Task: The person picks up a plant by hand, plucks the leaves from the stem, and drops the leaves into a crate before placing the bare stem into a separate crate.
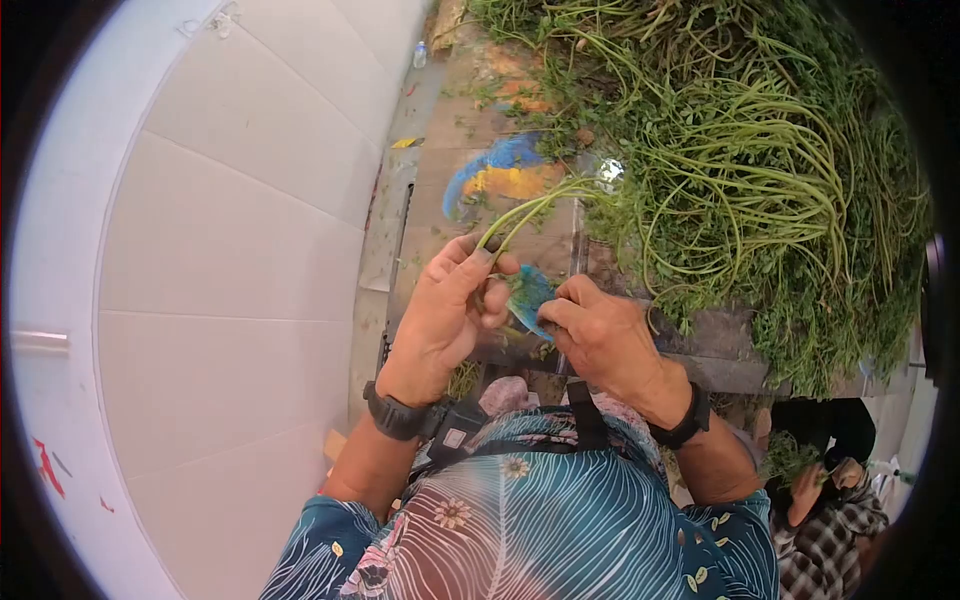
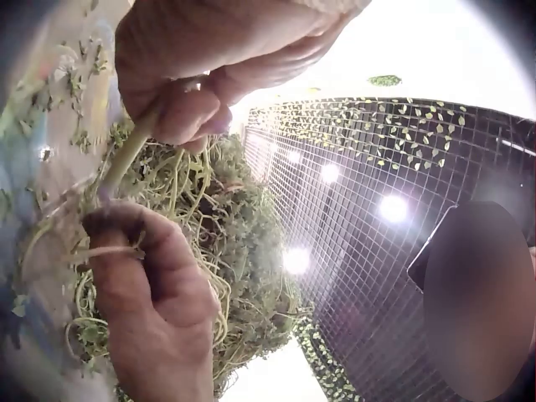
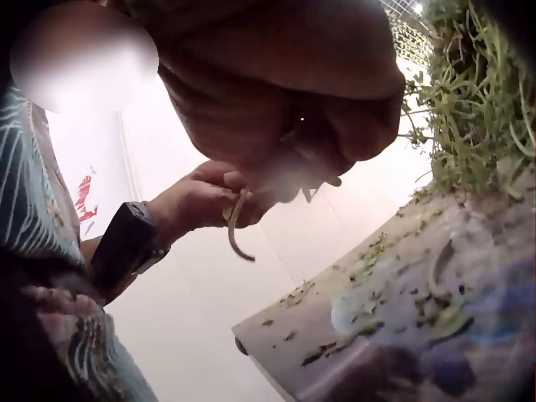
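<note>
Long green stems (image 1: 530, 207) arch from the left hand (image 1: 440, 310) toward the heap; its thumb and fingers pinch them. Close beside it, the right hand (image 1: 612, 340) has its thumb and fingertips together, its palm hidden. In the left wrist view, a thick stem (image 2: 127, 159) runs from the left hand (image 2: 201, 59) down to the fingertips of the right hand (image 2: 159, 301), which pinch a thin pale strand (image 2: 107, 250). The right wrist view shows the right hand (image 3: 285, 84) large and dark, and a curved stem piece (image 3: 237, 234) hanging by the left hand (image 3: 197, 199).
A large heap of leafy stems (image 1: 760, 180) covers the right and far parts of the table (image 1: 435, 175), where leaf scraps lie over blue and yellow patches. A pale wall (image 1: 230, 250) stands at the left. Another person (image 1: 830, 500) is at the lower right.
</note>
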`<state>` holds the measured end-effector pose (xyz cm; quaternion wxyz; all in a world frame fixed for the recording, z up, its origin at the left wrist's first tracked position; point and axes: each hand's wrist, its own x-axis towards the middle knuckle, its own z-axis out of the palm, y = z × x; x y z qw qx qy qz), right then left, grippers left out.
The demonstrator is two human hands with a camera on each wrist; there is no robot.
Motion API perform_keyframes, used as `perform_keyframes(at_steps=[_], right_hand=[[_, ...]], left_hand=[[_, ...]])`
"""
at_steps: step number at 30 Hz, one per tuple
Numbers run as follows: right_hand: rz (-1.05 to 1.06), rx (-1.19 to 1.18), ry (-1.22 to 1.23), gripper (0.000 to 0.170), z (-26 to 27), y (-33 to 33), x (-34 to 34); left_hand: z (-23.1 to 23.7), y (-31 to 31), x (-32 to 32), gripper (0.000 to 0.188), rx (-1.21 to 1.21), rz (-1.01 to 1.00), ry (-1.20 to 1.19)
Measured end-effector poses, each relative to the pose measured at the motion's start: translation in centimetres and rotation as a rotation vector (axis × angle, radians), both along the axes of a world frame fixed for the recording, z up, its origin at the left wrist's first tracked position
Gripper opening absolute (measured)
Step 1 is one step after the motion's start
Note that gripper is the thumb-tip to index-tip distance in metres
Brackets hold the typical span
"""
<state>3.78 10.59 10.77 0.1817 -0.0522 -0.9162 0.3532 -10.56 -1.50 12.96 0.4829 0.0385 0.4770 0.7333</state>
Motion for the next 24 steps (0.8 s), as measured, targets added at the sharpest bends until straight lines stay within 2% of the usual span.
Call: perform_keyframes(at_steps=[3, 6, 9, 14, 17, 18, 21, 24], right_hand=[[-0.05, -0.134, -0.039, 0.018, -0.9, -0.6, 0.2], [-0.3, -0.53, -0.237, 0.017, -1.2, 0.0, 0.3], [-0.291, -1.035, -0.214, 0.02, 1.7, 0.7, 1.4], [-0.256, -1.079, 0.008, 0.019, 3.0, 2.7, 2.4], [-0.316, -1.263, -0.219, 0.017, 2.5, 1.7, 1.7], [-0.287, -1.4, -0.153, 0.024, 1.6, 1.5, 1.8], [-0.247, -1.439, -0.113, 0.023, 1.0, 1.5, 1.0], [-0.31, -1.324, 0.002, 0.022, -0.8, 1.3, 0.1]], left_hand=[[-0.3, -0.4, -0.1, 0.021, 0.001, -0.026, 0.032], [0.0, -0.5, 0.1, 0.018, -0.062, -0.031, 0.081], [0.0, -0.7, 0.1, 0.015, -0.127, -0.036, 0.171], [-0.4, -0.2, 1.0, 0.012, -0.157, -0.04, 0.249], [-0.2, 0.0, 1.5, 0.012, -0.169, -0.061, 0.204], [-0.2, 0.1, 1.6, 0.012, -0.177, -0.077, 0.206], [-0.3, -0.1, 2.0, 0.015, -0.194, -0.141, 0.209], [-0.5, -0.3, 2.3, 0.017, -0.204, -0.247, 0.232]])
